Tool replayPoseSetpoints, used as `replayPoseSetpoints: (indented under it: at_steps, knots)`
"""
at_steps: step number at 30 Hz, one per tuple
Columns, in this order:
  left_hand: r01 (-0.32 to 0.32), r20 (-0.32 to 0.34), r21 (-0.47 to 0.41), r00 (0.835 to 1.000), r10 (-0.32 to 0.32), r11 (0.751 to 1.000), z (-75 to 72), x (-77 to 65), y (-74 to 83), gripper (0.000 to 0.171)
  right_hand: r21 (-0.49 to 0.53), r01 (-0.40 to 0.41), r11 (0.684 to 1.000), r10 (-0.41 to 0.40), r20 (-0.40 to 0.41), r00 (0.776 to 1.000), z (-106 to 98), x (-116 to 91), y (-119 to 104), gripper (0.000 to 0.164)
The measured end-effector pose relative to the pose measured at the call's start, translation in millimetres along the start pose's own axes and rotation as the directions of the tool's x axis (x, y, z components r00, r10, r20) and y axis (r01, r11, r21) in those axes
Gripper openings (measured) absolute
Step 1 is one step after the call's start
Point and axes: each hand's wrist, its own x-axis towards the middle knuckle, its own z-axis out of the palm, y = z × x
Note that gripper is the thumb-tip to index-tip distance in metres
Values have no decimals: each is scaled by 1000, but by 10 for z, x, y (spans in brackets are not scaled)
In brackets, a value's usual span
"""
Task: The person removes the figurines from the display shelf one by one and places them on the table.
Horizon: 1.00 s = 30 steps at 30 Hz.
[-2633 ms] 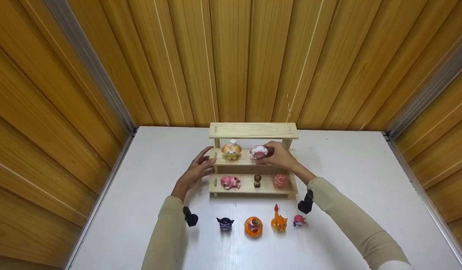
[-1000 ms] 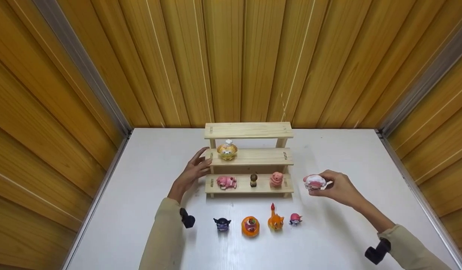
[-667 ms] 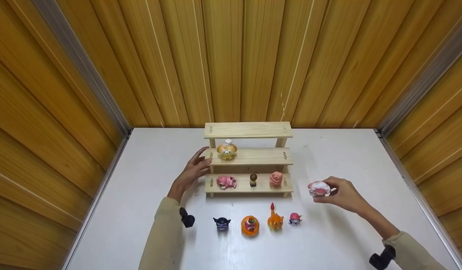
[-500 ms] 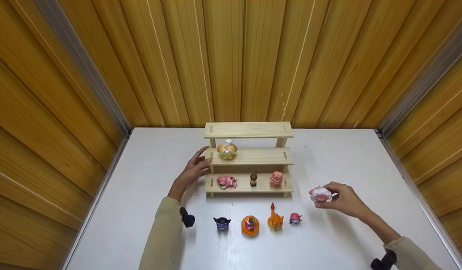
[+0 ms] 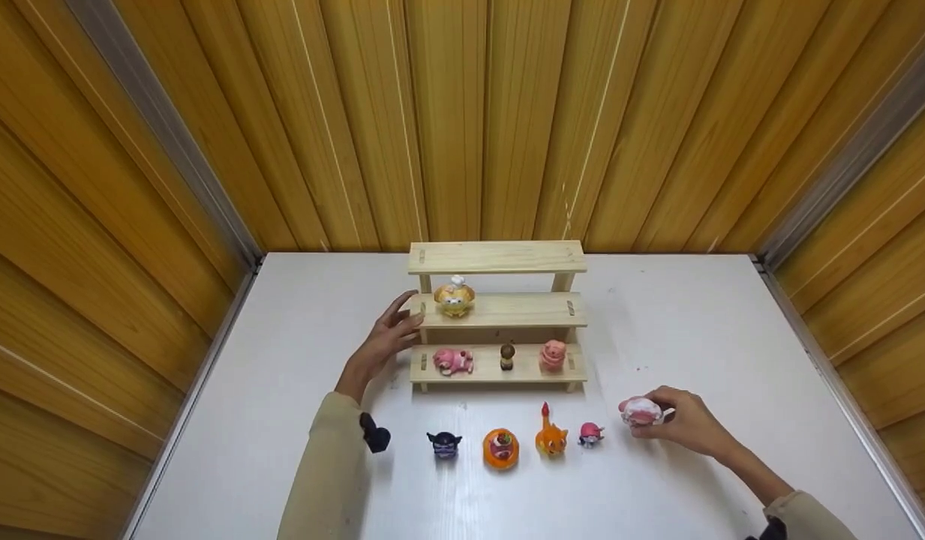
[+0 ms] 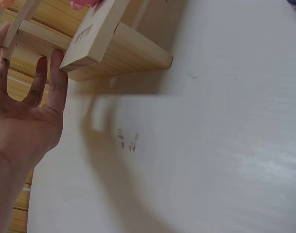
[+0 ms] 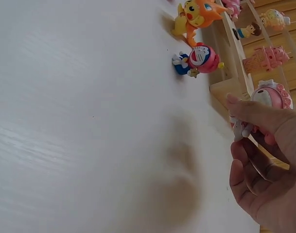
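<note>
My right hand [image 5: 691, 424] pinches a pink-and-white figurine [image 5: 641, 412] between thumb and fingers, just over the table to the right of the front row. In the right wrist view the figurine [image 7: 275, 97] shows a frilly white-and-pink bonnet. My left hand [image 5: 387, 339] rests its fingertips at the left end of a three-tier wooden shelf [image 5: 507, 257], fingers spread and fairly straight. On the middle tier sits a yellow figurine with a white chef's hat [image 5: 454, 298]. The lowest tier bears a lying pink figurine [image 5: 453, 361], a small brown-haired figurine [image 5: 506, 356] and a pink figurine [image 5: 553, 355].
On the white table [image 5: 237, 450], in front of the shelf, stand a black-and-purple eared figurine [image 5: 445, 445], an orange round figurine [image 5: 501, 448], an orange figurine with a red-tipped tail [image 5: 552, 439] and a small pink-capped figurine [image 5: 591, 434]. Wood-slat walls [image 5: 454, 120] enclose the table.
My right hand has lifted the bonneted figurine off the middle tier, carried it right, and brought it down toward the front, level with the row. My left hand stays at the shelf.
</note>
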Motion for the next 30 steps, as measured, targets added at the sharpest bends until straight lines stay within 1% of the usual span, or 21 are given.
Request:
replayPoseSetpoints:
  at_steps: [6,14,21,26,30]
  knots:
    - [-9,4,-17,1000,9,1000,12,-8,8,66,0,-6,1000,6,9,1000,68,-59,58,39]
    - [-14,6,-9,1000,14,1000,7,-2,-3,67,4,6,1000,-6,5,1000,143,-115,140,40]
    - [-8,5,-42,1000,9,999,14,-13,12,66,19,2,1000,-3,27,1000,186,-143,163,41]
    - [-5,-5,-25,1000,5,1000,23,-21,17,68,4,-10,1000,10,33,999,226,-153,166,42]
    - [-2,-7,-18,1000,2,1000,17,-17,12,67,-12,3,1000,-3,24,1000,272,-153,168,41]
